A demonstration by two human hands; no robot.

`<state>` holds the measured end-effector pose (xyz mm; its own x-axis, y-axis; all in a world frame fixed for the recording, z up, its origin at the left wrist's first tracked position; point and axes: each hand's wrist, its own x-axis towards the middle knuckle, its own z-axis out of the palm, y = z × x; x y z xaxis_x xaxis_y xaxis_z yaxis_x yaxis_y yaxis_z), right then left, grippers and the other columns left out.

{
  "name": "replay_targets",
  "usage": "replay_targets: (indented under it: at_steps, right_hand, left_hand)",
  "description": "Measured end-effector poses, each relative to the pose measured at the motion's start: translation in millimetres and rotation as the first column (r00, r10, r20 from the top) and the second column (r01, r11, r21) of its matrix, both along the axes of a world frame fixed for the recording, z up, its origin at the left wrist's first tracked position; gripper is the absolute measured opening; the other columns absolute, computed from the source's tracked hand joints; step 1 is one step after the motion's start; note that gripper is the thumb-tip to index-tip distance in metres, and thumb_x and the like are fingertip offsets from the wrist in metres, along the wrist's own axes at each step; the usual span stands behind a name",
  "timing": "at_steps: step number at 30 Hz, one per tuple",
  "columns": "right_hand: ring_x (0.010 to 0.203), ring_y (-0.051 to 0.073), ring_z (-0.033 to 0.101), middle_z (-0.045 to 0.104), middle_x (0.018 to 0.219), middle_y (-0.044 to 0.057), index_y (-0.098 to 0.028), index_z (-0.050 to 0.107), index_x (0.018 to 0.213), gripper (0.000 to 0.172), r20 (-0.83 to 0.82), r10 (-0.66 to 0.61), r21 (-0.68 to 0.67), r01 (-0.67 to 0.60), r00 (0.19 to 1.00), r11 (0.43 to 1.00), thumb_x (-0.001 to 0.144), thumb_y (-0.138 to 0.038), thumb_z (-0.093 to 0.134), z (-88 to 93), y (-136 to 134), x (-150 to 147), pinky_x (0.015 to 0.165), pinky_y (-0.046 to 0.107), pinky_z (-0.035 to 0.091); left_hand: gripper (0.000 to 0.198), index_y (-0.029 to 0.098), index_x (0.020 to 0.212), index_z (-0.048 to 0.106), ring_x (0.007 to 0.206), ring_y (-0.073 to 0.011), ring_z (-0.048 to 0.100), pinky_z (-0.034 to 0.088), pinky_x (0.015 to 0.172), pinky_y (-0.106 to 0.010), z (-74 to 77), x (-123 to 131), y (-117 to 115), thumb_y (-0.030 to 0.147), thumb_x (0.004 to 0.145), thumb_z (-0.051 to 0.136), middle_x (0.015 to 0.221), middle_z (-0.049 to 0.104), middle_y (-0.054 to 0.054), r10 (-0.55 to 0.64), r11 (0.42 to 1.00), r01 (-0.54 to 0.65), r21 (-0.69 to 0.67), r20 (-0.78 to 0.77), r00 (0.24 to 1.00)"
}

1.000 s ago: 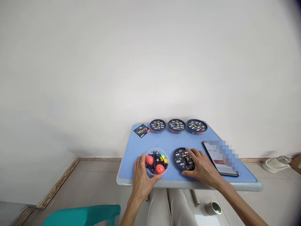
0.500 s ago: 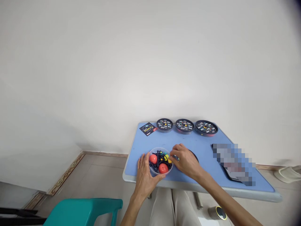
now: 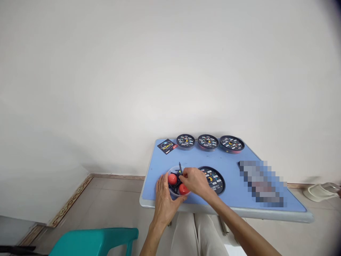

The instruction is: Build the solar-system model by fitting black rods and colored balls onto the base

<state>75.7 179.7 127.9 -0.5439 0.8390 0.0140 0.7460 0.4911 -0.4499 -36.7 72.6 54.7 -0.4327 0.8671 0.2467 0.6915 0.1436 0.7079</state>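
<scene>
White wall (image 3: 170, 71): beyond left hand (image 3: 164, 199) and right hand (image 3: 196, 180), filling most of the view.
Blue table (image 3: 231, 192): beneath both hands.
Teal stool (image 3: 80, 241): below and left of left hand, well apart.
Pixelated device (image 3: 259, 185): flat, well to the right of right hand; display unreadable.
Left hand: holding clear tub (image 3: 174, 194), thumb and fingers spread wide around the near-left wall.
Right hand: over right side of clear tub, fingertips drawn narrow; cannot tell whether pinching anything.
Black lid (image 3: 217, 181): flat, just right of right hand, partly covered by it.
Lidded containers: in a row beyond both hands; left container (image 3: 185, 141), middle container (image 3: 208, 141), right container (image 3: 232, 143).
Clear tub: between both hands, uncovered.
Printed card (image 3: 167, 146): flat, beyond left hand, beside left container.
Red balls: inside clear tub; upper red ball (image 3: 172, 179) beside left fingers, lower red ball (image 3: 183, 189) beneath right hand.
Dark rod (image 3: 180, 166): near upright, just beyond right fingertips.
</scene>
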Motion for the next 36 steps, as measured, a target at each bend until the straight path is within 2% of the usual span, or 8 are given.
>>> replay_targets:
  at_steps: [2, 5, 9, 12, 17, 22, 28, 36]
  right_hand:
    - [0.055, 0.015, 0.053, 0.061, 0.056, 0.001, -0.019, 0.059, 0.058, 0.021, -0.337, -0.05, -0.218, -0.026, 0.94, 0.976, 0.077, -0.026, 0.057, 0.6, 8.9, 15.2, 0.052, 0.026, 0.031]
    - [0.045, 0.009, 0.038, 0.05, 0.048, -0.004, -0.019, 0.051, 0.052, 0.031, -0.657, -0.239, -0.541, -0.225, 0.715, 0.811, 0.073, -0.037, 0.065, -3.6, 18.1, 38.3, 0.047, 0.024, 0.025]
    - [0.047, 0.008, 0.042, 0.059, 0.054, -0.001, -0.015, 0.062, 0.061, 0.03, -0.703, -0.438, -0.676, -0.336, 0.56, 0.655, 0.063, -0.041, 0.076, -10.8, 18.3, 60.8, 0.047, 0.022, 0.028]
    - [0.049, 0.008, 0.047, 0.062, 0.055, 0.0, -0.014, 0.066, 0.068, 0.028, -0.682, -0.554, -0.729, -0.385, 0.478, 0.566, 0.059, -0.036, 0.08, -13.1, 11.2, 69.6, 0.047, 0.021, 0.03]
    - [0.049, 0.008, 0.048, 0.061, 0.053, 0.0, -0.014, 0.067, 0.07, 0.029, -0.638, -0.678, -0.749, -0.498, 0.365, 0.437, 0.055, -0.031, 0.085, -17.4, -11.2, 74.9, 0.046, 0.019, 0.031]
    - [0.049, 0.007, 0.046, 0.058, 0.054, -0.002, -0.014, 0.067, 0.067, 0.028, -0.637, -0.707, -0.723, -0.556, 0.306, 0.411, 0.058, -0.033, 0.085, -25.8, -38.2, 79.0, 0.048, 0.019, 0.033]
    - [0.052, 0.008, 0.046, 0.057, 0.057, -0.003, -0.017, 0.07, 0.076, 0.03, -0.672, -0.686, -0.702, -0.536, 0.278, 0.47, 0.057, -0.032, 0.087, -31.9, -54.9, 90.5, 0.051, 0.021, 0.035]
    - [0.058, 0.011, 0.051, 0.063, 0.063, 0.002, -0.017, 0.07, 0.069, 0.024, -0.621, -0.752, -0.699, -0.589, 0.221, 0.404, 0.058, -0.032, 0.086, -37.0, -56.1, 96.9, 0.053, 0.021, 0.036]
  left_hand:
    - [0.091, 0.021, 0.148, 0.021, 0.142, -0.0325, 0.026, 0.027, 0.112, -0.056, -1.2, -1.6, -0.6, 0.039, 0.074, 0.07, 0.152, 0.032, -0.016, -0.013, 1.0, 0.013, 0.014, 0.008, 1.0]
    - [0.096, 0.023, 0.149, 0.018, 0.143, -0.0329, 0.023, 0.025, 0.113, -0.056, -4.1, -3.2, -0.6, 0.033, 0.071, 0.074, 0.154, 0.028, -0.016, -0.047, 0.998, 0.047, 0.049, -0.016, 0.999]
    - [0.095, 0.022, 0.148, 0.02, 0.143, -0.0347, 0.022, 0.03, 0.111, -0.056, -2.1, 0.7, -1.2, 0.039, 0.072, 0.075, 0.156, 0.021, -0.017, 0.019, 0.992, -0.012, 0.129, -0.054, 0.998]
    - [0.067, 0.021, 0.14, 0.037, 0.133, -0.0313, 0.041, 0.041, 0.104, -0.051, 6.9, 14.1, -3.7, 0.039, 0.082, 0.066, 0.143, 0.043, -0.016, 0.125, 0.936, -0.081, 0.343, -0.108, 0.986]
    - [0.031, 0.021, 0.12, 0.056, 0.095, -0.0208, 0.063, 0.054, 0.086, -0.038, 27.4, 57.4, -6.4, 0.025, 0.09, 0.058, 0.098, 0.066, -0.008, -0.022, 0.843, 0.124, 0.523, -0.196, 0.98]
    - [0.019, 0.021, 0.105, 0.061, 0.081, -0.0156, 0.063, 0.055, 0.075, -0.029, 36.8, 84.4, -7.4, 0.016, 0.094, 0.047, 0.088, 0.066, -0.005, -0.148, 0.864, 0.176, 0.471, -0.096, 0.984]
    - [0.014, 0.02, 0.089, 0.061, 0.068, -0.0138, 0.062, 0.053, 0.062, -0.024, 34.2, 89.4, -12.8, 0.017, 0.093, 0.048, 0.075, 0.064, -0.003, -0.168, 0.853, 0.177, 0.491, -0.062, 0.984]
    - [0.009, 0.019, 0.095, 0.063, 0.07, -0.0148, 0.061, 0.053, 0.064, -0.025, 35.4, 104.4, -9.4, 0.02, 0.09, 0.056, 0.078, 0.065, -0.003, -0.211, 0.845, 0.22, 0.488, -0.073, 0.975]
